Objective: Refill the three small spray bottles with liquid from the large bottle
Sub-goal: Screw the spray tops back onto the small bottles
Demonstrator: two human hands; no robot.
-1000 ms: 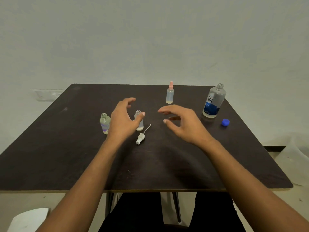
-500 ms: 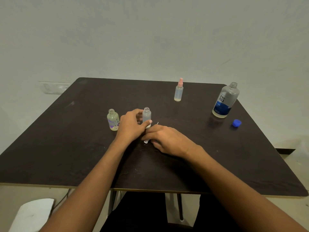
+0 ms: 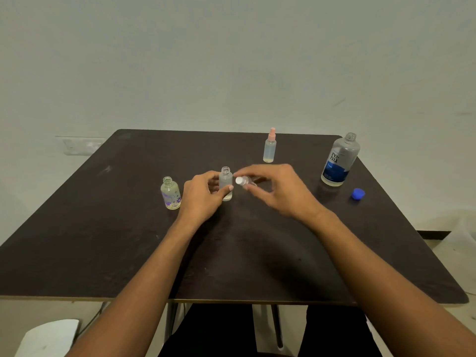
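1. Large bottle (image 3: 339, 161). We found it upright and uncapped at the far right of the table (image 3: 103, 240), with its blue label turned toward us. Every place below is reckoned from this bottle.

2. Cap (image 3: 358, 194). Blue. It lay on the table just right of the large bottle and a little nearer us, not touching it.

3. Pink bottle (image 3: 269, 148). It stood upright with its pink spray top fitted. It was left of the large bottle at about the same depth and stood apart from it.

4. Clear bottle (image 3: 226, 184). It stood upright with an open neck. It was well left of the large bottle and nearer us.

5. Floral bottle (image 3: 170, 193). It stood upright with an open neck and a purple flower print. Of all the items it stood farthest left of the large bottle, beyond the clear bottle, and no hand was on it.

6. Spray head (image 3: 242, 180). White. It was held above the table between the clear bottle and the large bottle, just beside the clear bottle's neck and turned sideways. Blur kept us from making out its tube.

7. Left hand (image 3: 203, 197). We noted it curled round the clear bottle, with the thumb on the near side and the fingers behind.

8. Right hand (image 3: 278, 191). It pinched the spray head between thumb and fingertips. The hand was blurred.
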